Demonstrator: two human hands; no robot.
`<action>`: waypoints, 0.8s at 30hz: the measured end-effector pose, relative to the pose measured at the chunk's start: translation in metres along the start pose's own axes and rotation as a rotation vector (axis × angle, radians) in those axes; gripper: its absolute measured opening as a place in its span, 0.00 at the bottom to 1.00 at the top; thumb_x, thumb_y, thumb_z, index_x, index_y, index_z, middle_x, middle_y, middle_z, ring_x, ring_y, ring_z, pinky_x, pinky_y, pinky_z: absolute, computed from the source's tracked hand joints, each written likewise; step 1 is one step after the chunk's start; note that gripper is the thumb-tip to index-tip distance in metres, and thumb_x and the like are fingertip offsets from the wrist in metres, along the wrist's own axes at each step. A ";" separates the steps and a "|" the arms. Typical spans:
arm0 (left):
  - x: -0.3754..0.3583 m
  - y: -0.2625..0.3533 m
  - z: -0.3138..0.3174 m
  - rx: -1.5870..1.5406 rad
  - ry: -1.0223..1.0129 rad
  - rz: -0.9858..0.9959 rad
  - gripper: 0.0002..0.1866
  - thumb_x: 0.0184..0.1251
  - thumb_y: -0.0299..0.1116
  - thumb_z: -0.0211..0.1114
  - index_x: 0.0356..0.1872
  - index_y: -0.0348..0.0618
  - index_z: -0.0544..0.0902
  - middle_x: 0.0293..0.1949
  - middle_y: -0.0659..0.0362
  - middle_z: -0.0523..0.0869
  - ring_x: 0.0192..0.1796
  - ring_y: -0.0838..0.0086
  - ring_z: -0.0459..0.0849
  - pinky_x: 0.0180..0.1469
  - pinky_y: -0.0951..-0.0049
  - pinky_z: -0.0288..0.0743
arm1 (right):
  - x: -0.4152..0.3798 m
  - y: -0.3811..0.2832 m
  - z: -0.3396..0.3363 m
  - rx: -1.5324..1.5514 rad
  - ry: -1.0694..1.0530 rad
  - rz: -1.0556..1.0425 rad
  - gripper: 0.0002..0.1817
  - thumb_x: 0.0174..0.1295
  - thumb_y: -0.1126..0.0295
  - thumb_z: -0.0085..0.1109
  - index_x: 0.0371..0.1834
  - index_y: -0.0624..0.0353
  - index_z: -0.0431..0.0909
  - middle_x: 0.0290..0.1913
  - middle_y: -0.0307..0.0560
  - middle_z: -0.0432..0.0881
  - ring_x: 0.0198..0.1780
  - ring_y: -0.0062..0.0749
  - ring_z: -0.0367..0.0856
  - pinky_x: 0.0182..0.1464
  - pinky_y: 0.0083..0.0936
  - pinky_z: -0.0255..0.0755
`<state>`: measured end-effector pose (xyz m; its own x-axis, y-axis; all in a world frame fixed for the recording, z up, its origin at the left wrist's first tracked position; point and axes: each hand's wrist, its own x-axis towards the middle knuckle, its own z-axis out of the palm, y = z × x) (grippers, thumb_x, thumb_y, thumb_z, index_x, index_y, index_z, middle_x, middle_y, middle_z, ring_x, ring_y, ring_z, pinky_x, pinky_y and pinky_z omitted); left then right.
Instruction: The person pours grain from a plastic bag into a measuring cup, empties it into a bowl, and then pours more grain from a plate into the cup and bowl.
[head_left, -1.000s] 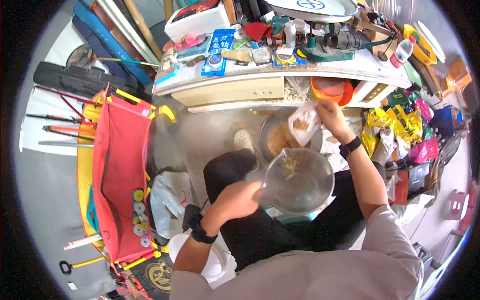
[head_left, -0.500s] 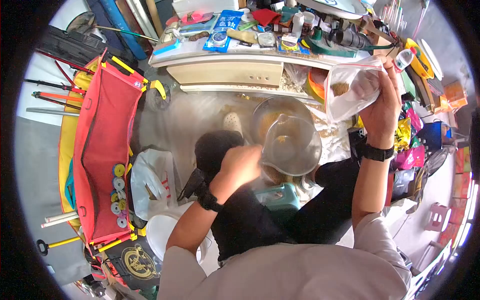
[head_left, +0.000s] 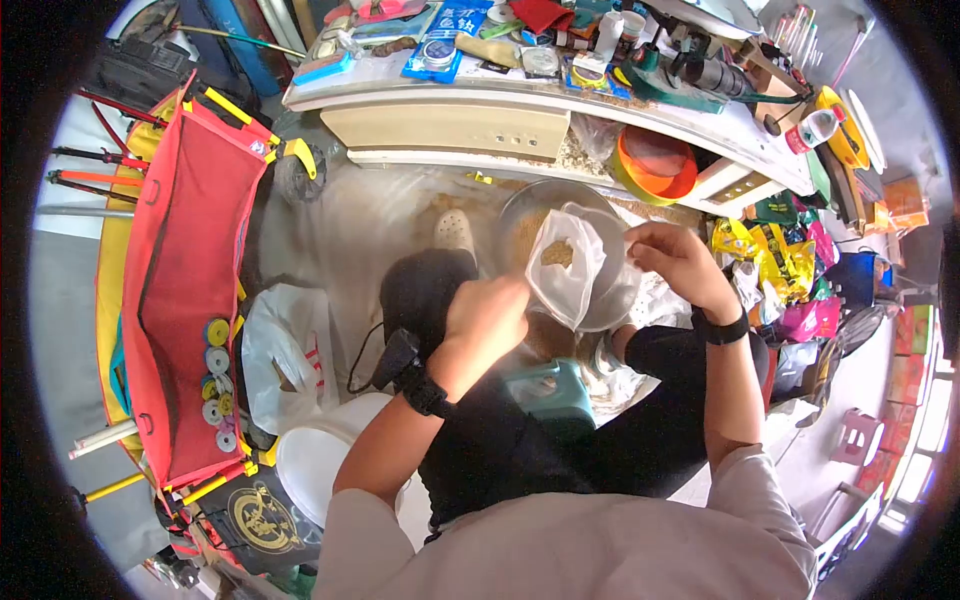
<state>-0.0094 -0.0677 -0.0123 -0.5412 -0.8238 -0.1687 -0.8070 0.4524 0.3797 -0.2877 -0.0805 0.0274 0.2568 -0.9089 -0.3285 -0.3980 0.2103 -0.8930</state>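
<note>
My left hand (head_left: 487,322) is closed at the left side of a clear jug (head_left: 617,285), apparently round its handle; the fingertips are blurred. In front of the jug hangs a translucent plastic bag (head_left: 578,293), its mouth facing up, with tan grainy material showing inside. My right hand (head_left: 683,262) is at the right of the bag, thumb and fingers pinched together, seemingly on the bag's thin edge. Below them a large round basin (head_left: 517,212) stands on the floor, partly hidden, with tan grains in it.
A teal container (head_left: 560,395) stands between my legs. Left of me are a white plastic bag (head_left: 285,350), a white bucket (head_left: 310,470) and a long red bag (head_left: 195,290). Ahead is a cluttered counter (head_left: 400,92); an orange basin (head_left: 660,165) sits beneath it. Colourful packets (head_left: 780,262) lie right.
My right hand has come down and left with the plastic bag, from beside the counter to over the jug. My left hand stays at the jug's side. The view has shifted slightly.
</note>
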 end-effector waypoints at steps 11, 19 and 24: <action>0.021 0.005 0.005 0.023 0.060 -0.031 0.06 0.50 0.28 0.63 0.30 0.40 0.81 0.24 0.50 0.85 0.30 0.58 0.87 0.32 0.60 0.80 | 0.046 0.065 0.050 -0.593 0.158 -0.248 0.58 0.41 0.72 0.73 0.72 0.69 0.41 0.50 0.70 0.78 0.53 0.60 0.78 0.54 0.43 0.73; 0.025 -0.005 0.017 0.045 -0.021 0.077 0.06 0.50 0.29 0.64 0.31 0.42 0.81 0.26 0.52 0.86 0.31 0.62 0.88 0.32 0.63 0.80 | 0.056 0.094 0.085 -0.720 -0.050 -0.325 0.25 0.46 0.64 0.71 0.47 0.63 0.77 0.51 0.62 0.79 0.59 0.55 0.74 0.59 0.42 0.69; 0.031 -0.010 0.021 0.015 -0.041 -0.042 0.06 0.50 0.29 0.65 0.31 0.42 0.81 0.26 0.52 0.87 0.30 0.62 0.88 0.30 0.63 0.80 | 0.051 0.075 0.084 -0.370 -0.120 -0.377 0.27 0.48 0.67 0.68 0.54 0.62 0.75 0.55 0.61 0.75 0.62 0.52 0.72 0.63 0.40 0.66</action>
<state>-0.0231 -0.0902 -0.0403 -0.5154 -0.8278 -0.2216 -0.8327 0.4226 0.3578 -0.2310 -0.0806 -0.0820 0.5321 -0.8446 -0.0590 -0.5372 -0.2829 -0.7946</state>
